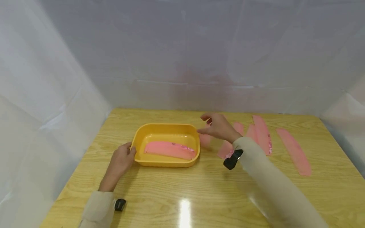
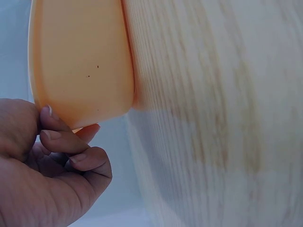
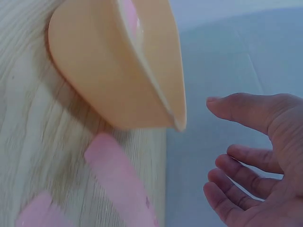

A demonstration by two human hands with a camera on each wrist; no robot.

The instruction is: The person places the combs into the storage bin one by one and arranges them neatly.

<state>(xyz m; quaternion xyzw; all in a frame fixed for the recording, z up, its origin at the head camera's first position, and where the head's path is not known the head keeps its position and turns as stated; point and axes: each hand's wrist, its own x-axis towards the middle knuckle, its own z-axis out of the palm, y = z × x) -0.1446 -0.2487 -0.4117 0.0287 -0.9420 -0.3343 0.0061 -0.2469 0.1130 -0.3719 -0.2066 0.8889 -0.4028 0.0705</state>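
Note:
A yellow plastic basin [image 1: 168,164] stands on the table with a pink comb [image 1: 168,149] lying inside it. My left hand [image 1: 121,160] pinches the basin's left rim, thumb and fingers at the edge; the left wrist view shows the fingers [image 2: 71,146] curled by the basin's corner. Past the basin's right rim my right hand [image 1: 219,128] hovers over a pink comb [image 1: 206,141], holding nothing. In the right wrist view its thumb [image 3: 241,111] and loosely bent fingers are apart, with the basin wall [image 3: 94,61] and a comb [image 3: 118,179] beyond them.
More pink combs lie right of the basin: one partly under the right forearm [image 1: 226,149], two overlapping with a floral-handled one [image 1: 262,134] on top, and one farthest right [image 1: 295,152]. Whitish sheeting [image 1: 182,63] hangs behind and beside the wooden table [image 1: 159,196].

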